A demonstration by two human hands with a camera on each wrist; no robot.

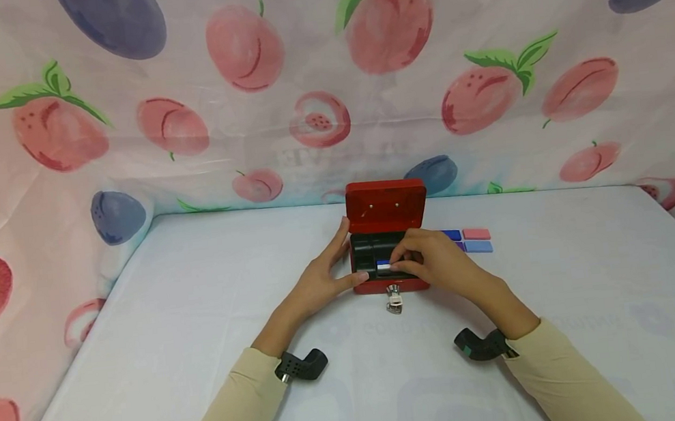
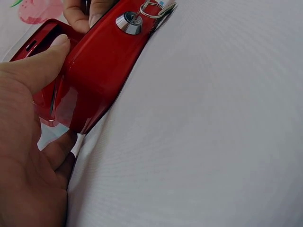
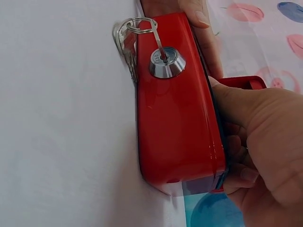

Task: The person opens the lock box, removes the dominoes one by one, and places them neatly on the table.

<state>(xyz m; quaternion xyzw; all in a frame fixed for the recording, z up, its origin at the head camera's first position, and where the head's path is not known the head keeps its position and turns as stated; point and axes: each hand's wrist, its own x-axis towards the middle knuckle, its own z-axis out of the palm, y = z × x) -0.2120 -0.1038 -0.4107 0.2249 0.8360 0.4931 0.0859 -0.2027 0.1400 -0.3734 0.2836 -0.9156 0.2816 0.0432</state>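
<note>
A red cash box stands with its lid raised and a black compartment tray inside. The left hand steadies the box at its left side, thumb over the front rim and fingers spread along the side towards the lid. Over the tray, the right hand pinches a small blue-and-white block in the front compartment; in the right wrist view its fingertips are partly hidden behind the box wall. A key with a ring of keys sits in the front lock.
Right of the box lie several small flat blocks, among them a pink one, a light blue one and a dark blue one, partly behind the right hand. A white cloth covers the table; a fruit-print curtain hangs behind.
</note>
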